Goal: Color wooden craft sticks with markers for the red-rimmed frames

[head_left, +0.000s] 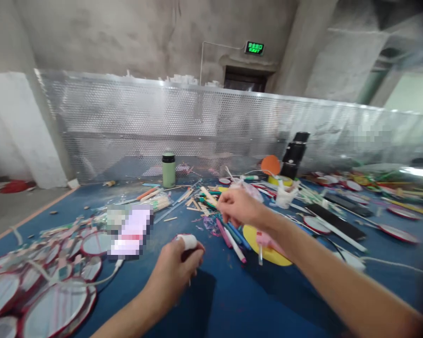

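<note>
My left hand (178, 265) hovers over the near middle of the blue table with its fingers curled together. A small white piece (188, 241) shows at its fingertips, and whether it is gripped or wrapped round a finger I cannot tell. Farther forward, my right hand (241, 207) is closed in a pinch above the pile of pens and sticks. A pale stick (208, 196) ends right by its fingertips; what the fingers hold is hidden. Below that hand lie a pink-and-white marker (237, 244), blue pens (239, 232) and a yellow disc (282, 256).
A lit phone (132, 232) on a white cable lies left, beside red-rimmed round pieces (56, 305). A green bottle (168, 171) stands at the back. Right are a dark phone (334, 220), an orange disc (270, 165) and a yellow tape roll (280, 180). Perforated metal fencing (144, 122) runs behind.
</note>
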`<action>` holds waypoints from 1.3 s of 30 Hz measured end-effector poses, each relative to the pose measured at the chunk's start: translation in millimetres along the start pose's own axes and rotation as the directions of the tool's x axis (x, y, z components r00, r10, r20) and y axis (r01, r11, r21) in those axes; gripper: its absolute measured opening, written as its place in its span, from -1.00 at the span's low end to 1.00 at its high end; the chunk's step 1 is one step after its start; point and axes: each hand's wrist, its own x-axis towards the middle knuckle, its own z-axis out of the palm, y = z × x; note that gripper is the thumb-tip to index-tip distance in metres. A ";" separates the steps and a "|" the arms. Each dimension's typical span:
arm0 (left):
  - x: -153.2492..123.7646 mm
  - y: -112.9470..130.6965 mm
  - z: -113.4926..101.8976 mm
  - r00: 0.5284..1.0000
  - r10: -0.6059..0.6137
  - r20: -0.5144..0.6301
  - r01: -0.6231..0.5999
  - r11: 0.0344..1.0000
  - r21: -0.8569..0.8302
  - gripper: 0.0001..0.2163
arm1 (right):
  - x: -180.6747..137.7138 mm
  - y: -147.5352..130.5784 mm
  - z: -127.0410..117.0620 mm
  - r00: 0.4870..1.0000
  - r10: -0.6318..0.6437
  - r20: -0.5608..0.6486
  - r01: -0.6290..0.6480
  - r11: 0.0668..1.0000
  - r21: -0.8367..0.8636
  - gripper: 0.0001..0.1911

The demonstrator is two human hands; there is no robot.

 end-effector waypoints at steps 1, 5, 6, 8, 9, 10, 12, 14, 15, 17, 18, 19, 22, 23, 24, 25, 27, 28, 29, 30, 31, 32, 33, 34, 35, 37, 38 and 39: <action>-0.4 3.7 -0.2 1.000 -0.014 -0.007 0.013 0.996 -0.085 -0.76 | -22.4 -5.2 14.7 0.999 -0.022 -0.025 0.025 0.988 0.151 -0.81; -4.3 10.5 -1.0 0.999 0.037 0.002 -0.036 0.967 -0.253 -0.65 | -85.1 -8.7 78.7 1.000 0.014 0.028 -0.027 0.851 0.524 -0.76; -5.0 8.9 -0.9 1.000 0.025 -0.017 -0.028 0.967 -0.252 -0.65 | -92.2 -6.2 90.9 0.999 0.033 0.019 -0.038 0.828 0.560 -0.75; -5.3 3.1 -0.4 1.000 -0.012 0.003 0.012 0.969 -0.245 -0.63 | -98.8 0.7 106.0 0.999 0.043 -0.001 -0.035 0.837 0.547 -0.76; -5.0 0.1 -0.2 1.000 -0.014 0.025 0.020 0.968 -0.249 -0.61 | -100.3 4.5 108.2 0.999 0.035 -0.034 -0.014 0.875 0.484 -0.80; -4.7 -2.4 -0.1 0.999 -0.015 0.045 0.027 0.965 -0.262 -0.60 | -101.7 8.3 107.0 0.998 0.004 -0.066 0.022 0.921 0.390 -0.81; -4.3 -4.8 0.0 0.997 -0.031 0.065 0.048 0.958 -0.284 -0.58 | -106.5 15.9 95.0 0.966 -0.116 -0.232 0.145 0.983 0.114 -0.74; -5.1 -3.9 0.5 0.995 -0.051 0.091 0.076 0.953 -0.294 -0.57 | -114.1 23.6 73.5 0.912 -0.222 -0.346 0.189 0.974 -0.125 -0.64; -5.9 -2.8 1.1 0.993 -0.062 0.102 0.089 0.952 -0.293 -0.58 | -118.2 27.5 60.5 0.883 -0.228 -0.410 0.167 0.969 -0.180 -0.63; -7.5 -0.7 3.0 0.990 -0.079 0.121 0.111 0.952 -0.287 -0.59 | -123.9 34.8 33.7 0.797 -0.257 -0.547 0.129 0.957 -0.261 -0.66; -8.1 0.2 4.1 0.989 -0.084 0.125 0.117 0.951 -0.285 -0.60 | -124.5 37.7 21.1 0.749 -0.266 -0.607 0.093 0.949 -0.300 -0.68; -8.6 0.8 5.2 0.988 -0.088 0.125 0.121 0.951 -0.285 -0.61 | -123.3 39.7 9.8 0.707 -0.279 -0.650 0.067 0.941 -0.332 -0.69; -8.8 1.3 7.4 0.989 -0.097 0.115 0.126 0.952 -0.278 -0.62 | -107.6 39.3 -14.4 0.657 -0.337 -0.675 0.043 0.910 -0.412 -0.71; -8.3 0.9 7.7 0.989 -0.101 0.108 0.127 0.954 -0.271 -0.62 | -98.7 37.2 -19.2 0.667 -0.361 -0.652 0.043 0.892 -0.450 -0.71; -7.7 0.2 7.8 0.989 -0.104 0.102 0.128 0.956 -0.263 -0.62 | -88.4 34.5 -22.4 0.681 -0.382 -0.625 0.045 0.874 -0.485 -0.70; -6.7 -1.1 7.8 0.990 -0.106 0.094 0.127 0.958 -0.256 -0.62 | -77.1 31.7 -24.2 0.703 -0.387 -0.596 0.043 0.860 -0.508 -0.69; -4.3 -5.0 7.6 0.992 -0.102 0.077 0.118 0.962 -0.247 -0.61 | -52.8 27.4 -23.5 0.777 -0.366 -0.512 0.042 0.842 -0.538 -0.71; -2.9 -7.4 7.6 0.993 -0.101 0.068 0.115 0.963 -0.245 -0.60 | -40.8 26.8 -21.1 0.817 -0.350 -0.458 0.046 0.831 -0.554 -0.73; -1.6 -10.0 7.6 0.993 -0.104 0.061 0.116 0.963 -0.244 -0.60 | -29.7 27.4 -17.3 0.860 -0.329 -0.391 0.052 0.818 -0.573 -0.75; -0.5 -12.3 7.8 0.992 -0.110 0.057 0.120 0.962 -0.243 -0.59 | -19.9 29.3 -12.4 0.901 -0.301 -0.313 0.064 0.805 -0.590 -0.79; 0.2 -14.2 8.1 0.991 -0.117 0.060 0.128 0.963 -0.238 -0.59 | -11.8 32.3 -6.9 0.930 -0.266 -0.255 0.058 0.790 -0.611 -0.79; 0.5 -15.5 8.5 0.990 -0.122 0.066 0.133 0.965 -0.228 -0.58 | -5.7 35.8 -0.9 0.950 -0.233 -0.207 0.051 0.772 -0.634 -0.79; 0.2 -15.9 9.0 0.990 -0.125 0.068 0.137 0.966 -0.217 -0.58 | -1.7 39.4 4.9 0.965 -0.199 -0.173 0.037 0.752 -0.658 -0.78; -0.6 -15.5 9.6 0.990 -0.127 0.067 0.138 0.968 -0.208 -0.59 | 0.5 42.6 10.2 0.974 -0.171 -0.147 0.025 0.731 -0.681 -0.78; -1.9 -14.4 10.3 0.990 -0.126 0.062 0.136 0.970 -0.201 -0.59 | 1.1 44.8 14.8 0.981 -0.143 -0.131 0.011 0.714 -0.700 -0.77; -5.1 -11.1 11.7 0.991 -0.129 0.044 0.135 0.971 -0.196 -0.61 | -0.6 46.0 21.3 0.990 -0.090 -0.106 -0.015 0.692 -0.722 -0.76; -6.7 -9.4 12.3 0.991 -0.129 0.038 0.134 0.972 -0.195 -0.62 | -1.9 45.1 23.3 0.994 -0.064 -0.094 -0.024 0.687 -0.726 -0.75; -7.9 -8.1 12.6 0.991 -0.128 0.036 0.133 0.972 -0.193 -0.63 | -3.0 43.7 24.6 0.996 -0.041 -0.081 -0.031 0.687 -0.726 -0.74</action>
